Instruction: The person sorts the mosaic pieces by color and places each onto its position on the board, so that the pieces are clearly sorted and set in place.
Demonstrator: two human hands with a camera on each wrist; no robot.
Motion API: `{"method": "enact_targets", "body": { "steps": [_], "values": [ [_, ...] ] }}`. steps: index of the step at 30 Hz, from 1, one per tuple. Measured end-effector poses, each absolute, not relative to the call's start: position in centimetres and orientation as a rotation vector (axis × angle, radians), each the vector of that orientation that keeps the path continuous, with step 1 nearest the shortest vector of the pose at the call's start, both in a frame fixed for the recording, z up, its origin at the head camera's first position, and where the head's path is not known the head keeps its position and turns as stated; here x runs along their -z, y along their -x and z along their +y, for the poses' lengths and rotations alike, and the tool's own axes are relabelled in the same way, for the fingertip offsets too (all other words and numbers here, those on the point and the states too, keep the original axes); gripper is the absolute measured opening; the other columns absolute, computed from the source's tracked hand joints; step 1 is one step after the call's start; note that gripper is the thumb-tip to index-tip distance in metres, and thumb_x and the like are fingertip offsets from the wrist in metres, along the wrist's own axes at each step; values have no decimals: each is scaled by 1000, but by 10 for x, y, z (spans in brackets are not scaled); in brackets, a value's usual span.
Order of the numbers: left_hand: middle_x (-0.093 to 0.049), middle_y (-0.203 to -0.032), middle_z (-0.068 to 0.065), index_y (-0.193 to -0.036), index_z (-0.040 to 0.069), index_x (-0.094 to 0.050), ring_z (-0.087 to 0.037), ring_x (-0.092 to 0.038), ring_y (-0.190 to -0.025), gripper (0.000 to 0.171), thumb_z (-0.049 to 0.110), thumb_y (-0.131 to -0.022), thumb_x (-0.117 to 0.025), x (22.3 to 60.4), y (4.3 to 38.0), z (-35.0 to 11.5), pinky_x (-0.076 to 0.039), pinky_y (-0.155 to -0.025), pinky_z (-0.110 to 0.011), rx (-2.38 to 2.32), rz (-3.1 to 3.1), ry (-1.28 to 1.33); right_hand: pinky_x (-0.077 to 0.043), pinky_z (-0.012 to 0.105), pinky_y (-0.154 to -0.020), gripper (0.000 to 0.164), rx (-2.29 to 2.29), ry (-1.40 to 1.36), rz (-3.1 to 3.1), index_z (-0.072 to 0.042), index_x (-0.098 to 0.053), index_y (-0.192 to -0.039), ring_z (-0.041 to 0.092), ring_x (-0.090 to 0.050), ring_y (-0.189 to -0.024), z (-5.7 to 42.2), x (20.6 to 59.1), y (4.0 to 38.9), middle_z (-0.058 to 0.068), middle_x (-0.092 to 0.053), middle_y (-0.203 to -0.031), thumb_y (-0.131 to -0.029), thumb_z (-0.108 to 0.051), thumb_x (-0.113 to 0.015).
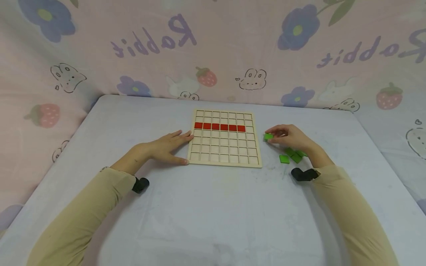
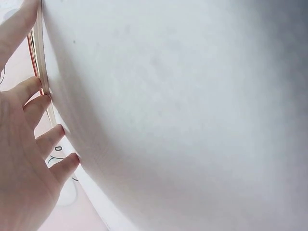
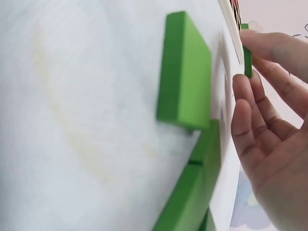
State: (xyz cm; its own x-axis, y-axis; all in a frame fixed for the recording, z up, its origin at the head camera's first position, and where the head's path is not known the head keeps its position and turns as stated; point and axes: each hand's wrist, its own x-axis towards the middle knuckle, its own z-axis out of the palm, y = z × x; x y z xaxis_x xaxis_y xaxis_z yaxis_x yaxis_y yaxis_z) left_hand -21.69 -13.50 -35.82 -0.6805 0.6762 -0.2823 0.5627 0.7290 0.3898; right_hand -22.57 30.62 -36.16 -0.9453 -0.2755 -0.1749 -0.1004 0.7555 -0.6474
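Observation:
A pale wooden grid board lies flat in the middle of the table, with a row of several red square tiles across its upper part. My left hand has its fingers spread, thumb and fingertips touching the board's left edge; the left wrist view shows the fingers along that edge. Just right of the board, my right hand pinches a green square tile between thumb and fingers. That held tile appears edge-on in the right wrist view, its other fingers curled loosely below.
Several loose green tiles lie below the right hand, some of them touching; one green tile looms large in the right wrist view. A white cloth covers the table. Behind it hangs a printed curtain.

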Motion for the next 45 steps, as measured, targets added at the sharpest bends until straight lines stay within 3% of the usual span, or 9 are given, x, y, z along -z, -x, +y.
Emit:
{"method": "enact_targets", "body": {
  "steps": [33,45],
  "values": [
    [-6,-162,-6,-155,15,-14,-37,1,-148,91,49,-87,-64,358,217,-135,-6,-118,-57,-361,2516,-937,-47,23,-68,41,994,451,2703,-5,-62,-125,12,-56,-87,278,348,243,11,-63,-106,-88,-20,-70],
    [-6,-162,-6,-155,14,-14,-38,1,-148,91,48,-87,-64,358,217,-135,-5,-119,-56,-370,2510,-939,-44,28,-72,34,1069,418,2701,-1,-65,-119,20,-58,-88,251,333,236,15,-65,-100,-86,-7,-69]
  ]
}}
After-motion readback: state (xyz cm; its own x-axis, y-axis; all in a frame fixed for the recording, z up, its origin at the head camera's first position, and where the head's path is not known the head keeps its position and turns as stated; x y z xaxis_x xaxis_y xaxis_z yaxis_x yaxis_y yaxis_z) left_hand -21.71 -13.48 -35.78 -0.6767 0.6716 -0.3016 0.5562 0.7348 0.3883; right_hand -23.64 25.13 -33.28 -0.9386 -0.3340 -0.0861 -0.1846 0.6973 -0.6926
